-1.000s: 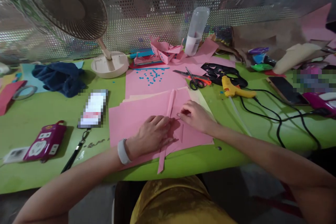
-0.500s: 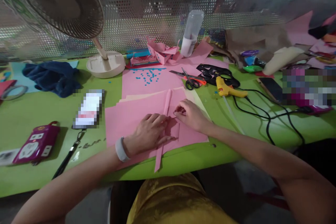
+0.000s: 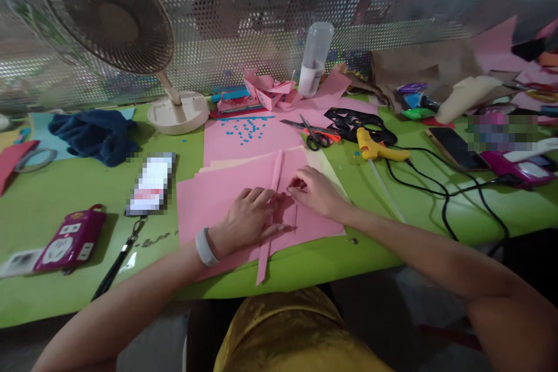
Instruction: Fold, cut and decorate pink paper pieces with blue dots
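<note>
A long, narrow pink paper strip [image 3: 277, 167] lies across a large sheet of pink paper [image 3: 209, 192]. My left hand [image 3: 246, 218] rests over the strip and holds it down, its thumb stretched to the right along the paper. Just right of the strip, my right hand [image 3: 316, 192] has its thumb and forefinger closed in a pinch; whatever is between them is too small or hidden to make out. A straight edge or crease shows in the pink paper between the two hands, which shade that spot.
Beyond the papers lie scissors [image 3: 316, 135], blue paper dots [image 3: 246, 128] and a folded pink paper piece [image 3: 270, 90]. A yellow glue gun [image 3: 379, 148] with cables is at right. A fan [image 3: 178, 113], phone [image 3: 152, 183] and purple power strip [image 3: 72, 238] stand left.
The view has shifted slightly, so the things on the table's left side appear a little further right. Both hands keep nearly the same pose on the paper.
</note>
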A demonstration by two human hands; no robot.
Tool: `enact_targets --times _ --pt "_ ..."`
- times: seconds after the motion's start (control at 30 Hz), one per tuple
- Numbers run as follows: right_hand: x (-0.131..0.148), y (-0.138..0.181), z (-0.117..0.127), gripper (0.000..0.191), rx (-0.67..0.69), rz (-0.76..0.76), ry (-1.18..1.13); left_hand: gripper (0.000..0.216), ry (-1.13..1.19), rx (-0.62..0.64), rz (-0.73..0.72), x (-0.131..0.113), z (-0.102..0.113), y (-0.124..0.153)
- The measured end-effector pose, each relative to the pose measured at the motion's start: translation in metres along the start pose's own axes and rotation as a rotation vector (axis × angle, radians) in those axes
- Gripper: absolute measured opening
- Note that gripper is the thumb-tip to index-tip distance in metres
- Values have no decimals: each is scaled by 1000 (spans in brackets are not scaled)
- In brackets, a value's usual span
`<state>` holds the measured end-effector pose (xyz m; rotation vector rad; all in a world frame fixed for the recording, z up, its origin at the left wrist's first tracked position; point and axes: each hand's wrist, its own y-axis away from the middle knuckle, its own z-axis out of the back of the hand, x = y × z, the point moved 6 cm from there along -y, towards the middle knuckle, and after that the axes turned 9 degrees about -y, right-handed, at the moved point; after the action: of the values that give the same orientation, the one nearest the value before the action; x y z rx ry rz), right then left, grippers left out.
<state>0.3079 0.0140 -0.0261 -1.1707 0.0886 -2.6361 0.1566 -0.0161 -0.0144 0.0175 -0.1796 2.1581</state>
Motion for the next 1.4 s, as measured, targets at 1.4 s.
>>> enact_targets --times 1.4 --pt "-17 -2 -10 31 363 -598 -627 68 -114 3 -31 -5 3 -5"
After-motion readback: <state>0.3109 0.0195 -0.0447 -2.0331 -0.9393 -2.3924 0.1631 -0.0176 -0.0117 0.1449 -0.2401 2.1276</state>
